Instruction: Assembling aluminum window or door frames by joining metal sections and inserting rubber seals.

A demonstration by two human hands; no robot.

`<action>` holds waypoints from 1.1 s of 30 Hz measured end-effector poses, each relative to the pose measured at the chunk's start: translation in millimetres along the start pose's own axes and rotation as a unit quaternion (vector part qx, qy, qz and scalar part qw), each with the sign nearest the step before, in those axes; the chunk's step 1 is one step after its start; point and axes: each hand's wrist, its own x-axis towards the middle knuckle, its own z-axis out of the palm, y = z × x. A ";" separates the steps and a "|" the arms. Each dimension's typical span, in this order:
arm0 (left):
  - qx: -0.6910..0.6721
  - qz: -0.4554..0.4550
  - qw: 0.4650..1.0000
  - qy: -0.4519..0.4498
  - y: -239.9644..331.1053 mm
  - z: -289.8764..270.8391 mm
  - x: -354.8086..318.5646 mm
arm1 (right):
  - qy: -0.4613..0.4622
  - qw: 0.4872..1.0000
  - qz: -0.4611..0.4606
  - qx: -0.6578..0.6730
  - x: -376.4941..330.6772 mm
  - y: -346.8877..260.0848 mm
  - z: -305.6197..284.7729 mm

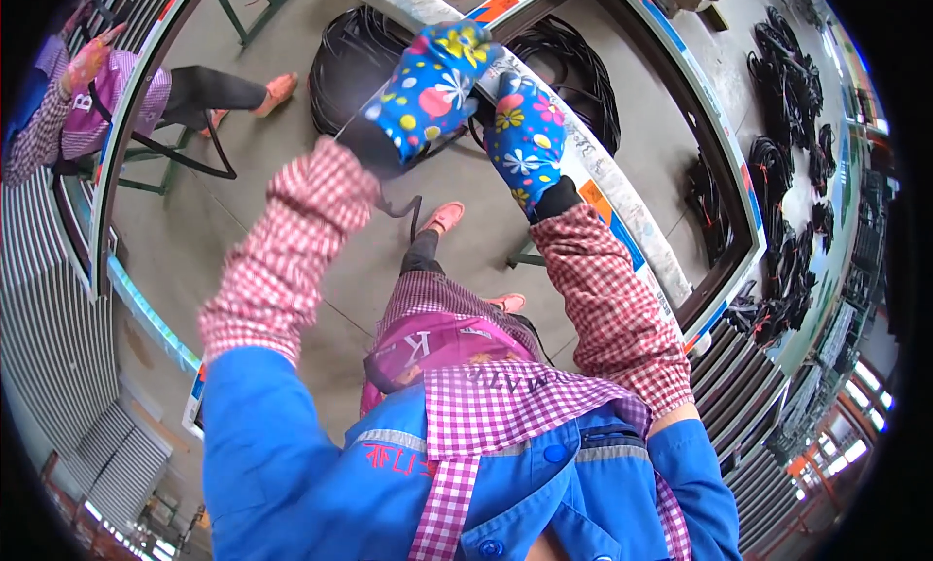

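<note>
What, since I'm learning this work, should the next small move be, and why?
Perhaps the left hand could draw up a little of the black strip: a slack length hangs below that hand, while the right hand is close by at the white bar. Their exact grip is hidden.

Both sleeved arms [282, 245] reached forward, the gloved left hand [432, 90] curled slightly farther out, near the gloved right hand [525, 138].

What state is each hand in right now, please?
Left hand: at the frame; grip hidden, so open or closed cannot be told.
Right hand: also at the frame; its grip cannot be told.
</note>
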 end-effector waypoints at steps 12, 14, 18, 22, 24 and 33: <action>0.087 0.160 0.983 -0.007 -24.5 34.9 5.7 | 0.069 0.994 -0.033 0.076 1.0 3.7 0.9; 0.075 0.162 0.983 0.034 -23.8 34.7 3.8 | 0.055 0.995 -0.022 0.081 -0.1 2.4 1.6; 0.083 0.173 0.980 0.042 -29.4 45.8 1.7 | 0.039 0.998 -0.022 0.052 -0.4 4.2 3.3; 0.053 0.152 0.987 0.015 -40.9 53.7 2.7 | 0.079 0.992 -0.085 0.050 8.8 -2.0 -1.5; 0.020 0.139 0.990 0.008 -41.6 51.1 6.6 | -0.030 0.998 -0.034 0.049 18.3 -4.2 -9.6; 0.016 -0.001 1.000 0.020 -23.5 28.0 -17.5 | 0.043 0.989 -0.091 0.111 20.4 7.4 4.7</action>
